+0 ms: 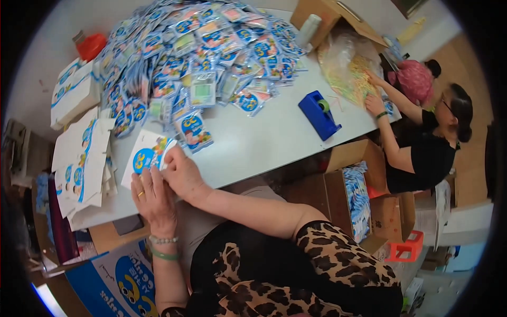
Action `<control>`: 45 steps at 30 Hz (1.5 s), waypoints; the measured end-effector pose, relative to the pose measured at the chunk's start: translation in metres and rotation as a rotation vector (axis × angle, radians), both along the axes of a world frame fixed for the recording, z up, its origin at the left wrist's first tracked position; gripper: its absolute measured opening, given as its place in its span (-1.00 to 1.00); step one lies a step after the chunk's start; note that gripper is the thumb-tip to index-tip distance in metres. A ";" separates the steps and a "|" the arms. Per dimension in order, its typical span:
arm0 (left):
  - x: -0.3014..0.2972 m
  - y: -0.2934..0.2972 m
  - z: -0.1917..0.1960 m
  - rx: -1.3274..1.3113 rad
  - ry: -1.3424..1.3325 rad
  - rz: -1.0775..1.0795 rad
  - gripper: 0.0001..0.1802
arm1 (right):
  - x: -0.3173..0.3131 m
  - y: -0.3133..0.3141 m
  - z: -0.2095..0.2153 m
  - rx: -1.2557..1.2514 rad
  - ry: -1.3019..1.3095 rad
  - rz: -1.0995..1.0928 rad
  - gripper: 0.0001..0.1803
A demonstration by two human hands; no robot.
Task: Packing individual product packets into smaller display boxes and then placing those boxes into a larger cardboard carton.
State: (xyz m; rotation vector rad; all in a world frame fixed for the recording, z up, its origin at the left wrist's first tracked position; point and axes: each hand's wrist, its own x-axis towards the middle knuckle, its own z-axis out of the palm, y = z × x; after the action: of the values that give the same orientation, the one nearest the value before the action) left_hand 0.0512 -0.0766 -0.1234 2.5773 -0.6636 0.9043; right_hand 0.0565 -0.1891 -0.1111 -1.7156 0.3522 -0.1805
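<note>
A white carton (138, 145) with blue and multicoloured print lies at the near edge of the table, in both my hands. My left hand (154, 199), with a ring and two bracelets at the wrist, holds its near edge, fingers together over the printed face. My right hand (182, 171) is closed on the carton's right side, its fingertips partly hidden. Just beyond, a small blue-printed packet (194, 130) lies next to the carton. To the left is a stack of flat printed cartons (84, 164).
A large heap of small packets (206, 58) covers the back of the table. A blue tape dispenser (319, 114) stands to the right. Folded cartons (74, 92) stand at the back left. A co-worker (430, 137) handles a plastic bag (346, 68) beside an open box of packets (357, 201).
</note>
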 end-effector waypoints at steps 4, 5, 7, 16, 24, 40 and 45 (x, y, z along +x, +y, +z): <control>-0.004 -0.004 0.004 0.111 -0.044 -0.040 -0.62 | -0.009 -0.013 -0.009 0.201 -0.111 0.058 -0.82; -0.005 -0.007 0.007 0.110 -0.008 -0.024 -0.61 | -0.011 -0.015 -0.012 0.200 -0.111 0.058 -0.82; -0.004 -0.012 0.010 0.105 0.026 -0.015 -0.61 | -0.014 -0.021 -0.020 0.465 -0.235 0.079 -0.85; 0.005 -0.009 0.032 0.037 0.117 -0.050 -0.73 | 0.007 -0.017 -0.038 0.092 -0.260 0.186 -0.76; 0.044 -0.030 0.045 0.181 0.262 0.223 -0.42 | 0.003 -0.069 -0.041 0.073 -0.179 0.055 -0.89; 0.055 0.029 0.150 -0.258 1.055 0.051 0.01 | 0.005 -0.068 -0.043 0.069 -0.201 0.299 -0.90; 0.012 0.096 0.273 -0.456 1.008 -0.079 -0.18 | 0.010 -0.079 -0.046 0.071 -0.184 0.302 -0.94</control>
State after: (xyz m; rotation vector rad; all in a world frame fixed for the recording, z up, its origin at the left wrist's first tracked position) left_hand 0.0636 0.0192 0.1495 2.1575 -0.2078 -0.2929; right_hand 0.0665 -0.2680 -0.1570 -1.6447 -0.0370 -0.1016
